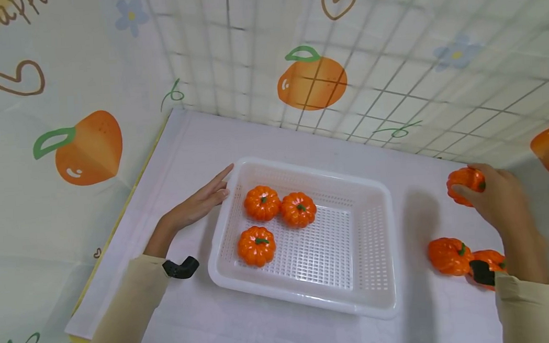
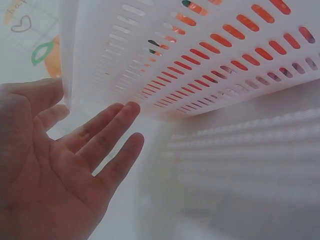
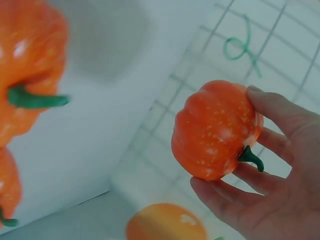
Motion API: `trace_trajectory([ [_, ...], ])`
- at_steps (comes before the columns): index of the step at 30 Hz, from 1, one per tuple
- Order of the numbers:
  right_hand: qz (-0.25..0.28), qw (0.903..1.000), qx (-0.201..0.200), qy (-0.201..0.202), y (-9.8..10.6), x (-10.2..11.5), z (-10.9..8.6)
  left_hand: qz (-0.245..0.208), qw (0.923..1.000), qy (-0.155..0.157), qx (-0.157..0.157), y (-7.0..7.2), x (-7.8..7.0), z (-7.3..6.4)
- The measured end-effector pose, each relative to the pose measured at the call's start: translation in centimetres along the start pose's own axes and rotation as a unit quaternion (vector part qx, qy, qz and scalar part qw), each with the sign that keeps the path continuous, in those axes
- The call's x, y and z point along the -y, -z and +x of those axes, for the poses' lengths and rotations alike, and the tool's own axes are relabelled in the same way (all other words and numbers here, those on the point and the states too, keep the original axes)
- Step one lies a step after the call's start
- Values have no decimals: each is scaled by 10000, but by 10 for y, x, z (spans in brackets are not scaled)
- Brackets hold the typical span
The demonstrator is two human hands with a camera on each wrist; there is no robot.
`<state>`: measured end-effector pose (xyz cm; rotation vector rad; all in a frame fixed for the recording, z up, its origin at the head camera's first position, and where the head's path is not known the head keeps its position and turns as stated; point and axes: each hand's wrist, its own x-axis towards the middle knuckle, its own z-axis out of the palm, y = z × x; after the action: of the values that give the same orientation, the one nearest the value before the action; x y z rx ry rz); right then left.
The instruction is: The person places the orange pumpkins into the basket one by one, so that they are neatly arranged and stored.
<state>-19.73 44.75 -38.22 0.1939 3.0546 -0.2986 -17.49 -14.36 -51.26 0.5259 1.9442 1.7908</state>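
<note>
In the head view, my right hand [image 1: 505,199] grips a small orange pumpkin [image 1: 461,185] with a green stem, at the far right. The right wrist view shows thumb and fingers around this pumpkin [image 3: 217,130]. My left hand [image 1: 200,203] is at the left end of a white perforated plastic basket [image 1: 306,303], its fingers extended by the rim. From the left wrist, the palm of that hand [image 2: 65,160] faces the slotted basket wall [image 2: 200,65], fingertips right at it. Inside the basket sit a left pumpkin [image 1: 262,203], a middle pumpkin [image 1: 298,210] and a front pumpkin [image 1: 256,246].
Two more pumpkins lie right of the basket: one pumpkin [image 1: 449,256] in full sight, another pumpkin [image 1: 489,259] partly behind the black wrist strap. The white table [image 1: 197,144] meets a fruit-printed cloth backdrop [image 1: 250,78] at the back and left.
</note>
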Motion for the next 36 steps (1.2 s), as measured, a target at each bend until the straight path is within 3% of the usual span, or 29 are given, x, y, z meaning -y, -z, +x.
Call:
trace_trajectory([
  [6,97,9997,-27,232,7,34,-3,-27,10000,-18,24,0,0,1],
  [12,307,9966,-80,755,11,65,-10,-72,10000,-26,37,0,0,1],
  [26,450,9899,51,1345,20,117,-25,76,9999,50,-43,-1,-3,-1],
  [36,408,9787,282,1993,15,156,-39,46,10000,36,-59,-1,-3,-1],
])
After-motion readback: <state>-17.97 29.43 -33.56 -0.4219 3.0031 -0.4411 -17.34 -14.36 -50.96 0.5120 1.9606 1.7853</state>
